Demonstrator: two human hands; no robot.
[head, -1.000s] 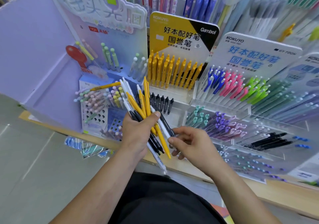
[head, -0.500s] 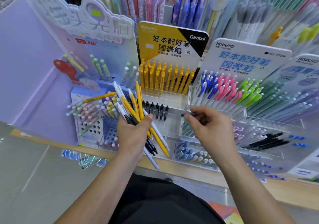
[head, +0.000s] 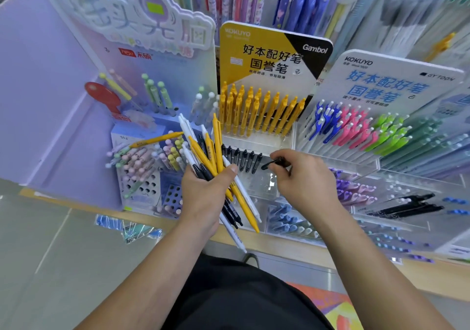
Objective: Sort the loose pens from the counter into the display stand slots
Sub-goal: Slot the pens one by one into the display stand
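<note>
Pen sorting at display stand (head: pixel 267 55), one black pen at the slot row.
My left hand (head: pixel 203 197) has its fingers clenched round a fanned bundle (head: pixel 201 153) of yellow, white and black pens, held just in front of the stand. My right hand (head: pixel 305 182) pinches one black pen (head: pixel 273 163) between thumb and fingers, roughly level, just beside the right end of the row of black pens (head: pixel 241 159) standing in the lower tier. Yellow pens (head: pixel 262 113) fill the tier above. Stand sits on the wooden surface (head: pixel 432 276).

A crinkled blue-and-clear plastic wrapper (head: pixel 128 228) shows against the grey tiled floor (head: pixel 50 266). A lilac panel (head: pixel 43 88) stands at left. An orange-and-yellow patterned item (head: pixel 338 306) sits at the bottom edge.
</note>
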